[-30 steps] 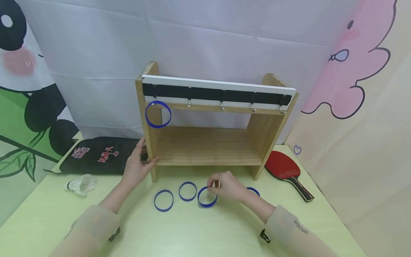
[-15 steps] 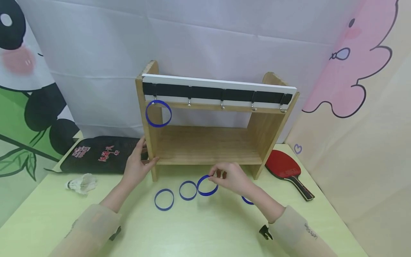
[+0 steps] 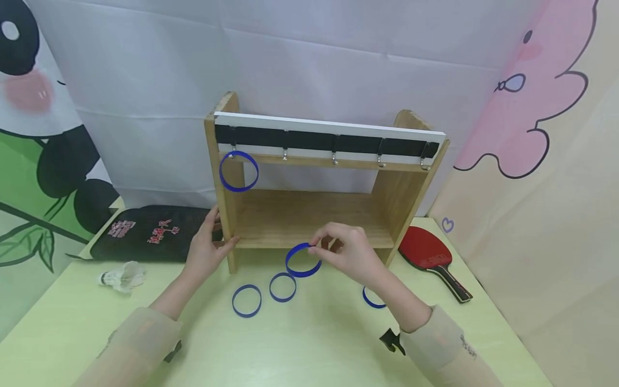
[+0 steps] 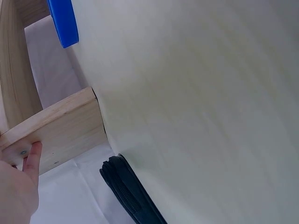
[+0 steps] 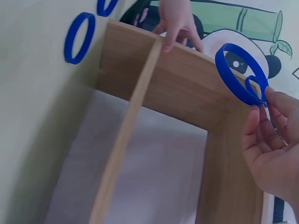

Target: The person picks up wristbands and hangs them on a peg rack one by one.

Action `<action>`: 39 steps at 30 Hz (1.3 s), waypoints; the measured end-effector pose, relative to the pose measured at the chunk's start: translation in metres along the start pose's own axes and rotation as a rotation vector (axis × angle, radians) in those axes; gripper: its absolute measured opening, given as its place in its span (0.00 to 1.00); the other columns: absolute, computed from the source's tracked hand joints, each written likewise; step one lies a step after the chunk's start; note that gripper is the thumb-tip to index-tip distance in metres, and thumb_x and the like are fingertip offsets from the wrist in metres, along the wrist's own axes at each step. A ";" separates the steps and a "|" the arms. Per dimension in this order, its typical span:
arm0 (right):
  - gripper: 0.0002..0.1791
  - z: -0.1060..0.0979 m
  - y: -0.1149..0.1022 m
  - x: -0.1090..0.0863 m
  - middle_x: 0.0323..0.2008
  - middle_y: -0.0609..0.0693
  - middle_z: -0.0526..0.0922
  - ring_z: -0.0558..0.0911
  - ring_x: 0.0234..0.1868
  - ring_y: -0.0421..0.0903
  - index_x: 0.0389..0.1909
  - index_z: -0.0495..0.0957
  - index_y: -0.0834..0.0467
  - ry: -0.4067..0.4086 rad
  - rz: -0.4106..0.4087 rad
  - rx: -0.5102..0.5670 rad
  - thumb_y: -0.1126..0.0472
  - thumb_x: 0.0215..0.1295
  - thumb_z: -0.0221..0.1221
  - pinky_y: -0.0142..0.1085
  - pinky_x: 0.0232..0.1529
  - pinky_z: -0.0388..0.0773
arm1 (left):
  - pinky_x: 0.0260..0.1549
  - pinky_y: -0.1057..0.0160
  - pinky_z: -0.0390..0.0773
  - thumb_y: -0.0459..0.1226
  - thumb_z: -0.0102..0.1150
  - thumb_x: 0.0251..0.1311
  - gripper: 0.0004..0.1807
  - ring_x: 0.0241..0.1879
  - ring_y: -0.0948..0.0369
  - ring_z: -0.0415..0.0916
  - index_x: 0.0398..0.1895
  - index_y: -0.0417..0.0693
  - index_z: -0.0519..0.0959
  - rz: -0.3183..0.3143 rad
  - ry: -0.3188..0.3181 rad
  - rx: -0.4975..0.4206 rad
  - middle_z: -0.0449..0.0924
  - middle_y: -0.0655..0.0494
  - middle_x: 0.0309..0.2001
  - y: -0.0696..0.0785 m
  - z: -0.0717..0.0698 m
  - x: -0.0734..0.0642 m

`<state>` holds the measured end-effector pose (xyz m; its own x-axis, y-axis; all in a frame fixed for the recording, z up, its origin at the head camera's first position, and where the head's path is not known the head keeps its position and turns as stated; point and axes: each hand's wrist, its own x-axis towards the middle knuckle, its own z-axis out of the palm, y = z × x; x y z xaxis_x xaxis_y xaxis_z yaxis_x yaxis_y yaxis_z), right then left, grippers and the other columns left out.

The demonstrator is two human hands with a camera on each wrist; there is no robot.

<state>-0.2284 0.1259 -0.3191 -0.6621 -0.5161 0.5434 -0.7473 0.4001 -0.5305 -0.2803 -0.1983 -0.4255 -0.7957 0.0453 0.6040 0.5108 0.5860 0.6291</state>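
Note:
My right hand (image 3: 350, 255) pinches a blue ring (image 3: 303, 274) between thumb and fingertips, in front of the wooden shelf's lower board. In the right wrist view this ring (image 5: 229, 85) stands tilted above the fingertips. My left hand (image 3: 205, 250) holds the left side panel of the wooden shelf (image 3: 309, 217), thumb on its front edge and fingers on the outer side. Another blue ring (image 3: 237, 189) hangs from the leftmost of several metal hooks on the black strip (image 3: 309, 142). Two blue rings lie on the table below the shelf; a third (image 3: 371, 303) is partly hidden by my right forearm.
To the left lie a black zip case (image 3: 150, 234) and a white shuttlecock (image 3: 123, 277) on the pale table (image 3: 290, 355). A red table-tennis bat (image 3: 427, 250) lies right of the shelf. White cloth (image 3: 314, 59) hangs behind it.
My right hand has lifted the blue ring off the table and carried it up toward the shelf, slightly left. The left hand has stayed on the panel.

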 end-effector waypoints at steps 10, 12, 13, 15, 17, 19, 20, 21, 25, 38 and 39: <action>0.07 -0.009 -0.026 0.023 0.32 0.45 0.83 0.78 0.31 0.38 0.34 0.82 0.56 0.137 -0.068 0.088 0.64 0.53 0.68 0.32 0.25 0.81 | 0.33 0.51 0.86 0.29 0.66 0.53 0.51 0.54 0.41 0.71 0.74 0.63 0.46 -0.009 -0.001 0.005 0.64 0.38 0.62 -0.001 0.000 0.000; 0.07 -0.010 -0.030 0.028 0.32 0.46 0.84 0.78 0.30 0.39 0.34 0.82 0.56 0.175 -0.080 0.101 0.63 0.54 0.68 0.31 0.25 0.81 | 0.33 0.51 0.86 0.29 0.66 0.53 0.52 0.54 0.42 0.71 0.75 0.63 0.46 -0.012 0.000 0.005 0.64 0.38 0.62 -0.001 0.000 0.000; 0.07 -0.010 -0.031 0.031 0.32 0.46 0.84 0.78 0.30 0.39 0.34 0.82 0.57 0.196 -0.086 0.109 0.64 0.54 0.68 0.31 0.25 0.81 | 0.33 0.52 0.86 0.29 0.66 0.53 0.52 0.54 0.42 0.71 0.75 0.63 0.45 -0.013 0.000 0.005 0.64 0.39 0.62 -0.001 0.000 0.000; 0.07 -0.010 -0.035 0.036 0.33 0.47 0.84 0.79 0.30 0.40 0.34 0.81 0.58 0.238 -0.092 0.124 0.63 0.54 0.67 0.31 0.25 0.82 | 0.33 0.52 0.86 0.30 0.66 0.53 0.52 0.54 0.42 0.71 0.75 0.63 0.45 -0.013 -0.001 0.010 0.64 0.39 0.62 -0.001 0.000 0.000; 0.06 -0.011 -0.037 0.041 0.34 0.48 0.84 0.81 0.30 0.40 0.34 0.81 0.58 0.281 -0.096 0.146 0.63 0.55 0.67 0.32 0.25 0.82 | 0.33 0.52 0.86 0.29 0.66 0.53 0.52 0.54 0.42 0.71 0.75 0.63 0.45 -0.012 -0.002 0.003 0.64 0.38 0.62 -0.001 0.000 0.000; 0.06 -0.010 -0.039 0.046 0.34 0.49 0.84 0.81 0.31 0.41 0.35 0.82 0.59 0.322 -0.096 0.170 0.63 0.56 0.66 0.33 0.26 0.83 | 0.33 0.52 0.86 0.29 0.66 0.53 0.52 0.55 0.41 0.70 0.75 0.62 0.45 -0.012 -0.002 -0.002 0.63 0.38 0.62 -0.001 0.000 0.000; 0.06 -0.010 -0.040 0.049 0.34 0.49 0.84 0.82 0.31 0.42 0.35 0.81 0.59 0.341 -0.096 0.185 0.63 0.57 0.66 0.34 0.25 0.83 | 0.33 0.52 0.86 0.29 0.66 0.53 0.52 0.55 0.41 0.70 0.75 0.62 0.46 -0.012 -0.001 -0.006 0.63 0.38 0.62 0.000 0.000 0.000; 0.07 -0.010 -0.040 0.053 0.34 0.50 0.84 0.82 0.30 0.43 0.36 0.81 0.59 0.358 -0.092 0.204 0.62 0.58 0.65 0.34 0.24 0.84 | 0.33 0.52 0.86 0.29 0.66 0.53 0.52 0.55 0.41 0.70 0.75 0.62 0.46 -0.012 0.000 -0.009 0.63 0.38 0.62 0.000 0.000 0.000; 0.08 -0.007 -0.040 0.066 0.32 0.52 0.83 0.81 0.23 0.49 0.36 0.80 0.61 0.411 -0.082 0.287 0.61 0.59 0.64 0.37 0.16 0.82 | 0.33 0.53 0.86 0.28 0.66 0.53 0.52 0.54 0.41 0.71 0.75 0.62 0.46 -0.010 0.003 -0.008 0.64 0.38 0.62 -0.001 0.000 0.000; 0.08 0.004 -0.056 0.090 0.32 0.59 0.82 0.80 0.31 0.52 0.35 0.79 0.68 0.603 -0.033 0.254 0.66 0.59 0.64 0.36 0.17 0.82 | 0.33 0.53 0.86 0.28 0.65 0.53 0.51 0.55 0.40 0.70 0.75 0.62 0.46 -0.017 -0.001 -0.005 0.63 0.37 0.62 0.001 0.000 0.000; 0.08 0.006 -0.051 0.093 0.32 0.58 0.82 0.80 0.30 0.50 0.35 0.79 0.67 0.616 -0.043 0.233 0.65 0.59 0.64 0.33 0.16 0.82 | 0.33 0.53 0.86 0.28 0.65 0.53 0.52 0.55 0.39 0.70 0.75 0.62 0.46 -0.014 0.001 -0.004 0.63 0.37 0.62 0.001 0.000 0.000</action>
<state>-0.2517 0.0534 -0.2457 -0.5950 0.0279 0.8033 -0.7877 0.1784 -0.5897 -0.2798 -0.1978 -0.4250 -0.8024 0.0366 0.5956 0.5010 0.5836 0.6391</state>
